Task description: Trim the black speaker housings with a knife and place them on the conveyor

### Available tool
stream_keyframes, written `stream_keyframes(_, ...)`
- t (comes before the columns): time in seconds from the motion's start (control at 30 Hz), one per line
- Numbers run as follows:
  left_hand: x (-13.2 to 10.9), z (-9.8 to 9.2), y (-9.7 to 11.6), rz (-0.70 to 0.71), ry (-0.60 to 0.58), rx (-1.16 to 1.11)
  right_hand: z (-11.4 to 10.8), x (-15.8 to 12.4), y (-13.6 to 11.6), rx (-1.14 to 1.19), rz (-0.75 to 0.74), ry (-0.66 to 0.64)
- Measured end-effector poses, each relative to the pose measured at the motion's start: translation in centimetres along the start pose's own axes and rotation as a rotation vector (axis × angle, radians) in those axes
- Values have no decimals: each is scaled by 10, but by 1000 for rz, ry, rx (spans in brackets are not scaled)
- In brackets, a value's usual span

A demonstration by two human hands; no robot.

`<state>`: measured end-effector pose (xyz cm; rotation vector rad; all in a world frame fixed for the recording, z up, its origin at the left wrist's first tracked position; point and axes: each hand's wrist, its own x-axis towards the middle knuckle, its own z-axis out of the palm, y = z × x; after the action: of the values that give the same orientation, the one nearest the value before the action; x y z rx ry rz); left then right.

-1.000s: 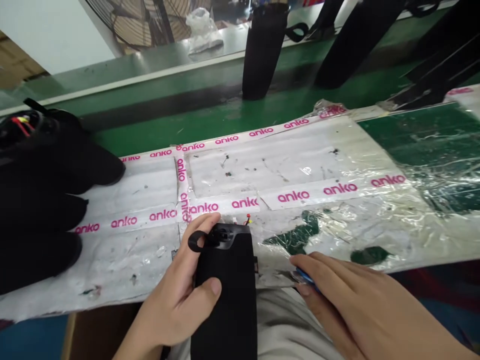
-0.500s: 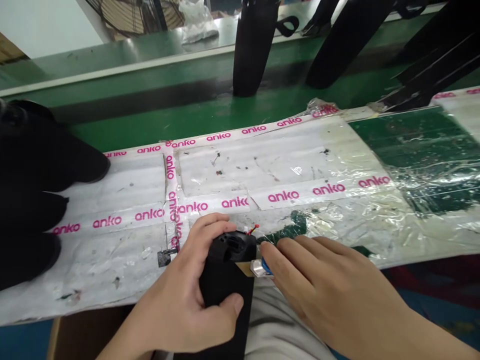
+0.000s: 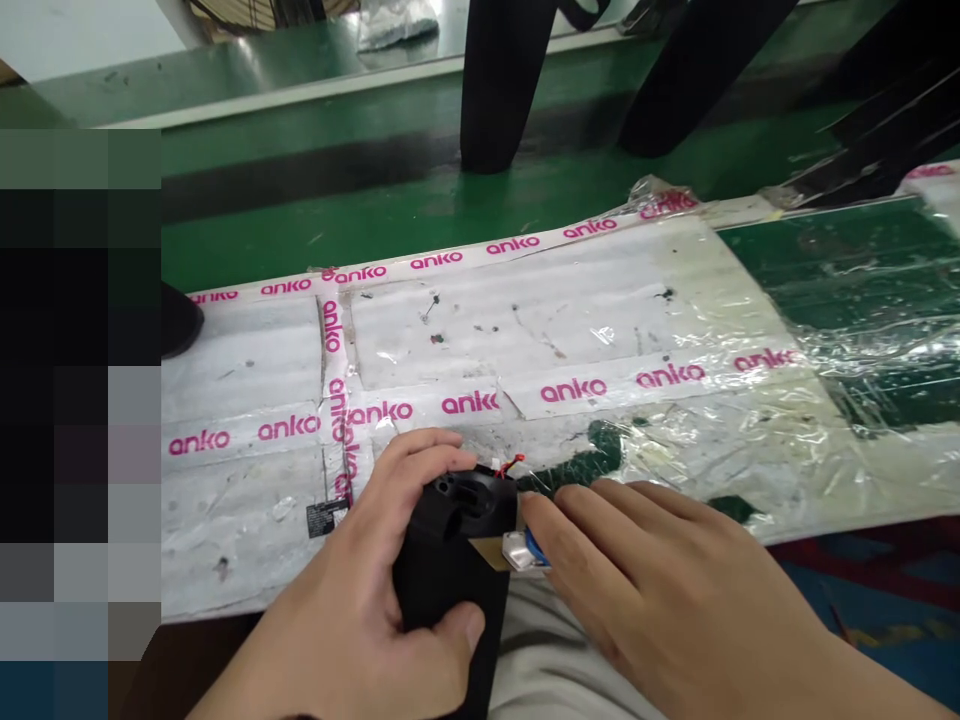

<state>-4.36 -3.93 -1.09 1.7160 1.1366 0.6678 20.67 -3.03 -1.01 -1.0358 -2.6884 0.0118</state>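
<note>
My left hand (image 3: 382, 590) is wrapped around a long black fabric-covered piece (image 3: 450, 590), its thumb lying across the front. At the upper end of this piece is a black plastic end cap (image 3: 469, 500) with an oval recess and small holes. Thin red wires (image 3: 511, 464) stick out behind the cap. In my closed right hand (image 3: 645, 570) is a utility knife (image 3: 519, 550) with a silver metal nose and a blue part; most of its handle is hidden. Its angled blade lies against the black piece just below the cap.
A white, plastic-covered work surface (image 3: 480, 340) with pink-lettered tape spans the middle. A small black label (image 3: 326, 518) lies left of my hand. Beyond, black sleeve-like pieces (image 3: 501, 90) rest on a green surface (image 3: 360, 225). Mosaic blocks hide the left edge.
The view has shifted slightly, and the capped end has turned a little, showing more of its recess. Both hands keep their hold, with the knife blade still just below the cap.
</note>
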Motion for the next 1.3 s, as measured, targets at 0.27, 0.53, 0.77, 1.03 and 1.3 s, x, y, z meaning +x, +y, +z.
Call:
stream_keyframes(0.27,0,-1,-2,4,-15,5,2,-2,-3,-3,7,-2)
stream_keyframes(0.53,0,-2,-2,14,-14,-5,1,-3,-6,-2,28,-13)
stream_keyframes(0.77,-2,-2,-3,0,-8,3,2,-2,-8,-18,52,-21)
stream_keyframes(1.03,-1,1,0,12,1,79,5,-2,-18,-123,125,-63)
stream_keyframes(1.3,-3,2,5,18,-16,162,-3,6,-19,-141,141,-124)
